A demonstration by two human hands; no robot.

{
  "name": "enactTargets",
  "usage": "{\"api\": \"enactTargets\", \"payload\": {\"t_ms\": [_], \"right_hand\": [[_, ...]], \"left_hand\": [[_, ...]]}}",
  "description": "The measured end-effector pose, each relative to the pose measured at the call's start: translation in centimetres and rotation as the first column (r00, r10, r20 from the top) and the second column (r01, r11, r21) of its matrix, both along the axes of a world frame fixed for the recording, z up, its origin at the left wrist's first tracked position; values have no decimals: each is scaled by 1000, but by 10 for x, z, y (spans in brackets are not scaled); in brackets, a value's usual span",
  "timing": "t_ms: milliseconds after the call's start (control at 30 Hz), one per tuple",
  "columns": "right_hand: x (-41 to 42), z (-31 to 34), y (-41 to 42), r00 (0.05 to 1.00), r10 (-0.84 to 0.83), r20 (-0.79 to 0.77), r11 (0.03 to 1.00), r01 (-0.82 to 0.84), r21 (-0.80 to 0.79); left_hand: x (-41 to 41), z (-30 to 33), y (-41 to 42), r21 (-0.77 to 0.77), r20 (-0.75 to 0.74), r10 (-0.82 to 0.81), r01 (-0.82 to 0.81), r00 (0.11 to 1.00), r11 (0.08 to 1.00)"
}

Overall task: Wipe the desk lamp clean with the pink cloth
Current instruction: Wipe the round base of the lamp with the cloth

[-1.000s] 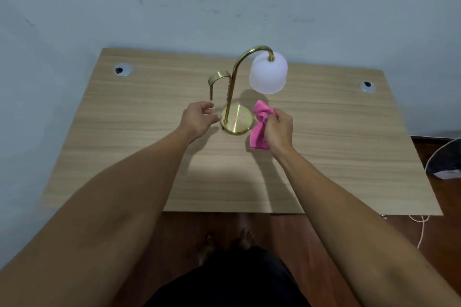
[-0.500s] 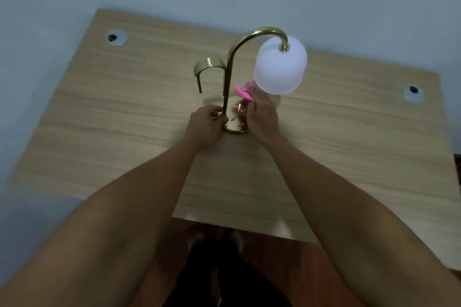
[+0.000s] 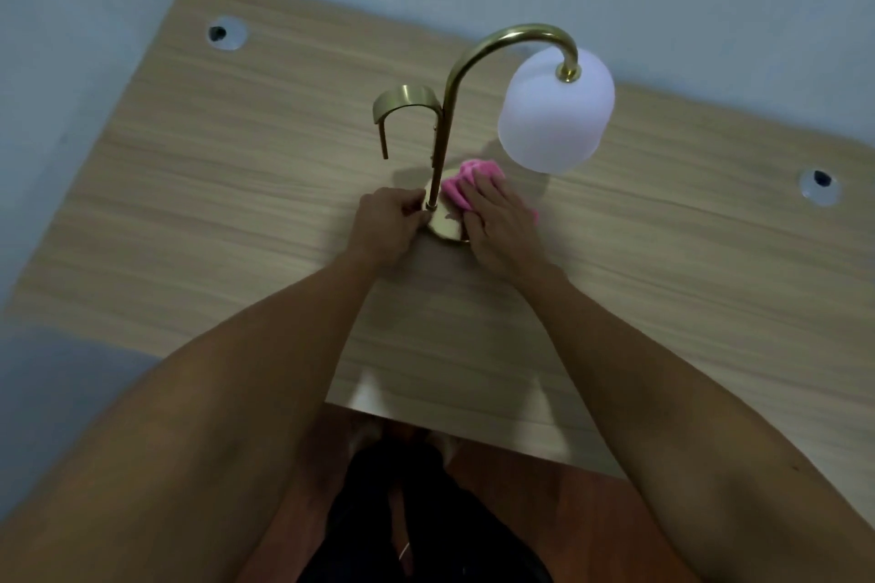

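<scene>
A brass desk lamp [image 3: 447, 109] with a curved neck and a white frosted shade [image 3: 554, 114] stands upright in the middle of the wooden desk [image 3: 236, 204]. Its round brass base [image 3: 445, 225] is partly covered. My left hand [image 3: 388, 223] grips the left edge of the base, fingers curled beside the stem. My right hand [image 3: 502, 223] lies flat on the pink cloth [image 3: 466, 182], pressing it onto the right side of the base. Most of the cloth is hidden under my fingers.
A short brass hook arm [image 3: 402, 107] branches from the stem to the left. Two cable holes [image 3: 226, 33] [image 3: 820, 186] sit near the desk's back corners. A pale wall runs right behind the desk. My feet and reddish floor show below the front edge.
My right hand has brought the pink cloth from beside the lamp onto the base and now lies flat on it. My left hand has closed onto the base edge. My head has moved nearer.
</scene>
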State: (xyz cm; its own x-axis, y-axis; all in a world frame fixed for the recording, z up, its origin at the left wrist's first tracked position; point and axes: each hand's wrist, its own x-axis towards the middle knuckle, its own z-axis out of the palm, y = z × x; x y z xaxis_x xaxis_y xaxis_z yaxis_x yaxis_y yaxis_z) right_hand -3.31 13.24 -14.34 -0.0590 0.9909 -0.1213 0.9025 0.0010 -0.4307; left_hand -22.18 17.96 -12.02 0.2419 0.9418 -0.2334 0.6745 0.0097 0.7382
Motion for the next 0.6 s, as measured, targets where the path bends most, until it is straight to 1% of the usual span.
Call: {"api": "enactTargets", "payload": {"t_ms": [67,133,200,233,333,400,500,600], "right_hand": [[-8,2,10,1000,15,-3,1000,-15,-17],[-8,4,8,994,106,10,994,-106,0],[3,7,-4,982,187,-14,982,-186,37],[11,10,-9,981,191,-40,981,-189,36],[18,19,-7,990,95,-107,995,-95,8],[6,18,8,993,61,-98,998,-61,7],[-13,19,13,993,112,-36,994,-112,-7],[-2,29,-11,984,174,-41,984,-176,-40]], "left_hand": [[-1,2,1,-24,17,8,-8,1000,1000],[0,6,4,-29,24,-1,1,1000,1000],[0,7,8,-43,11,-6,7,1000,999],[0,7,9,-56,2,-1,1,1000,998],[0,6,10,-78,-8,2,-2,1000,997],[0,6,10,-74,0,-4,4,1000,997],[0,9,10,-52,5,-31,31,1000,998],[0,11,11,-56,-10,-37,37,999,998]]}}
